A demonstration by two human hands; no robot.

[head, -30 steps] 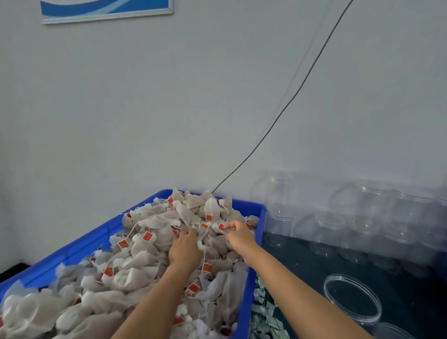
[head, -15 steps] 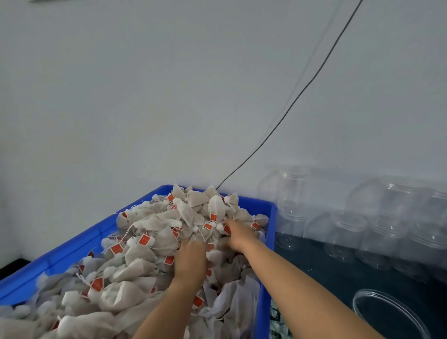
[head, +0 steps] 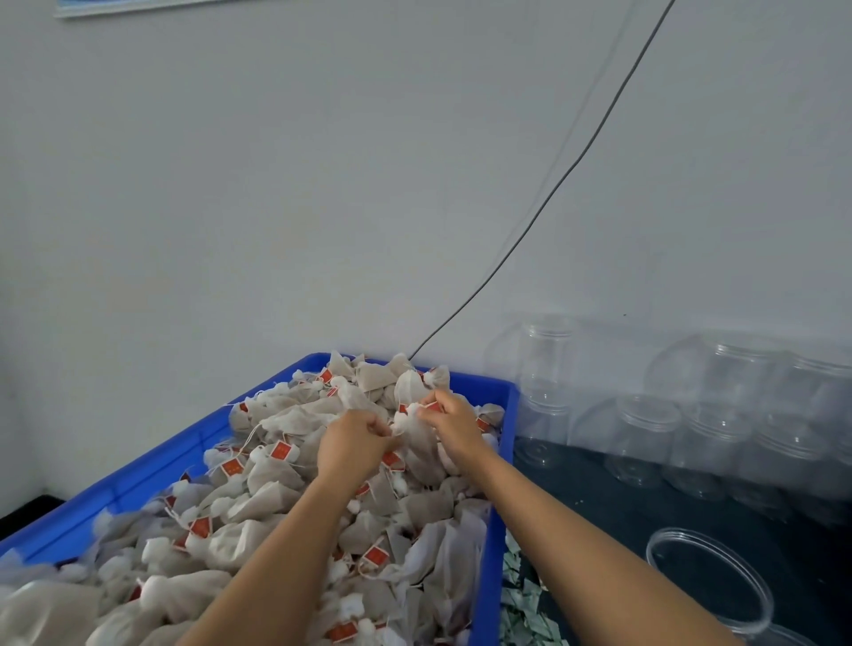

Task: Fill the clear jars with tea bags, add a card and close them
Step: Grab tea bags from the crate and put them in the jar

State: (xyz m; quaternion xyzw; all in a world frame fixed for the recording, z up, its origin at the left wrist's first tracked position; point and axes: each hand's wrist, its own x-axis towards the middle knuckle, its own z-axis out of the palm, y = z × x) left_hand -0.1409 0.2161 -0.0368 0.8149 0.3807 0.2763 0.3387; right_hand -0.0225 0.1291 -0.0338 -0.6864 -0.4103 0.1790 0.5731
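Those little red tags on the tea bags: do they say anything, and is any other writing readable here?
Red tags on the tea bags: pale marks, too small and blurred to read.
Framed picture on the wall: only a blue edge shows, no text.
Clear jars: no labels visible.

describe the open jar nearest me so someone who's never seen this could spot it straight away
Start at the blue crate heaped with tea bags and look right, onto the dark table. Clear jars are stacked on their sides against the wall; nearer the camera, by the right forearm, stands the open jar. Unlike those, it sits upright and apart, its round mouth facing up.
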